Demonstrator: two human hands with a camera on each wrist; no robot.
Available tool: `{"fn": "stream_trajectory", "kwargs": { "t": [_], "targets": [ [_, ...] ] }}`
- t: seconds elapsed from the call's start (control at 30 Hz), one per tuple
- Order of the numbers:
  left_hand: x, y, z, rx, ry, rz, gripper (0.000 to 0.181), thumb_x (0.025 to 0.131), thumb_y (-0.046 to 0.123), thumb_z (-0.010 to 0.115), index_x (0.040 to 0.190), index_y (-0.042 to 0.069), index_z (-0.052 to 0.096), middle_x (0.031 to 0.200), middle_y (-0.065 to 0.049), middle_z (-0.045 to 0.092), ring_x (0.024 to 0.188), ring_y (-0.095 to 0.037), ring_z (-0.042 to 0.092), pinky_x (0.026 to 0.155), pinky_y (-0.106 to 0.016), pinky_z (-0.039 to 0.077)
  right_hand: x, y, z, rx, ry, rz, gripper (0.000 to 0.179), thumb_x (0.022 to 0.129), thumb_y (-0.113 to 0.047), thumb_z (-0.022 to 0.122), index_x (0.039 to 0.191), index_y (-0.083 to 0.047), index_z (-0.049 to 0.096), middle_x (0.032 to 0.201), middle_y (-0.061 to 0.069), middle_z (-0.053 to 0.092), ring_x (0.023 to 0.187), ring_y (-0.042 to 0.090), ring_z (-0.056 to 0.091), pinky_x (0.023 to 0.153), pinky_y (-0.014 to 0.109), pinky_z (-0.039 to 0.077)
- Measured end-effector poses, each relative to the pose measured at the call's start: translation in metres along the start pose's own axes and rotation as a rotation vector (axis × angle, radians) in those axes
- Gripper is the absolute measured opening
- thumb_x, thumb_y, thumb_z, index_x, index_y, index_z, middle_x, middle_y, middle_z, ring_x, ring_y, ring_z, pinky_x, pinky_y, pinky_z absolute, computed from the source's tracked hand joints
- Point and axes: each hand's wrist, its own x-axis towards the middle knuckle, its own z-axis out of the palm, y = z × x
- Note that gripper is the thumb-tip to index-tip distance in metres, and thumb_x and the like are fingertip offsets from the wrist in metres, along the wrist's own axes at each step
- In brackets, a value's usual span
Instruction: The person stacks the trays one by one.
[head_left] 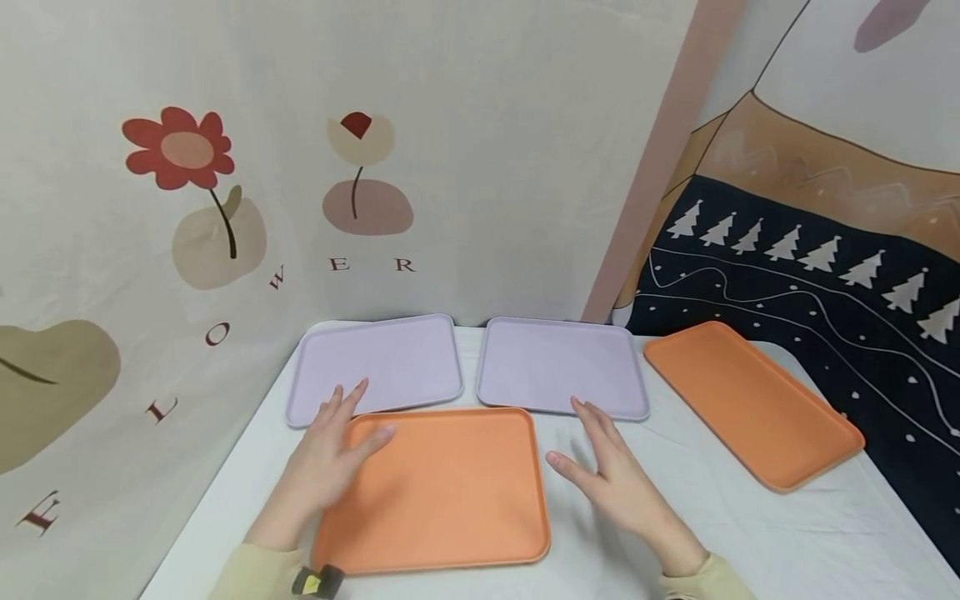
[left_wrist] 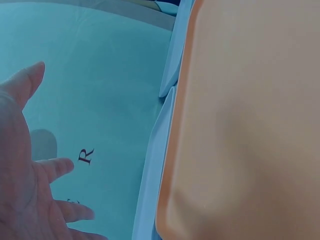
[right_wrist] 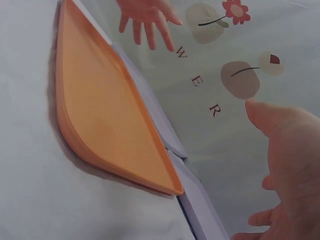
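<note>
An orange tray point(head_left: 442, 492) lies at the near middle of the white table, also filling much of the left wrist view. My left hand point(head_left: 330, 458) hovers over its left side, fingers spread and holding nothing. To the right of that tray, my right hand point(head_left: 611, 479) is raised above the cloth with its fingers apart and nothing in it. Behind the orange tray, a lavender tray point(head_left: 378, 367) sits at the back left. A second lavender tray point(head_left: 562, 367) is beside it at the back, beyond the right hand's fingertips.
Another orange tray point(head_left: 753, 404) lies at an angle on the right of the table. A white cloth point(head_left: 750, 533) covers the tabletop. A pale curtain point(head_left: 510, 167) with flower prints hangs behind, and a dark cloth point(head_left: 750, 275) with white trees borders the right side.
</note>
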Motion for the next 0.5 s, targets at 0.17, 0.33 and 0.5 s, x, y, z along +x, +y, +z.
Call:
{"fn": "stream_trajectory", "kwargs": {
  "t": [0.17, 0.33, 0.5],
  "targets": [
    [-0.003, -0.005, -0.001, -0.035, -0.014, -0.014, 0.085, 0.104, 0.062, 0.057, 0.170, 0.022, 0.023, 0.171, -0.030, 0.015, 0.151, -0.061, 0.016, 0.108, -0.087, 0.020, 0.001, -0.002, 0.003, 0.032, -0.017, 0.014, 0.091, 0.099, -0.059, 0.068, 0.168, -0.014, 0.030, 0.170, 0.018, 0.027, 0.152, 0.042, 0.033, 0.119, 0.069, 0.031],
    [-0.005, -0.009, -0.003, -0.060, -0.021, -0.025, 0.085, 0.104, 0.060, 0.057, 0.170, 0.019, 0.023, 0.169, -0.032, 0.016, 0.150, -0.060, 0.021, 0.110, -0.085, 0.023, 0.003, -0.005, 0.004, 0.077, -0.043, 0.041, 0.091, 0.098, -0.059, 0.069, 0.168, -0.014, 0.030, 0.169, 0.016, 0.029, 0.148, 0.040, 0.040, 0.115, 0.063, 0.041],
    [-0.008, -0.013, -0.004, -0.134, -0.037, -0.073, 0.085, 0.105, 0.058, 0.057, 0.170, 0.016, 0.021, 0.169, -0.030, 0.021, 0.150, -0.057, 0.024, 0.115, -0.080, 0.024, 0.005, -0.009, 0.008, 0.142, -0.061, 0.067, 0.089, 0.100, -0.053, 0.070, 0.167, -0.010, 0.030, 0.169, 0.019, 0.029, 0.145, 0.044, 0.044, 0.111, 0.058, 0.048]
  ]
}}
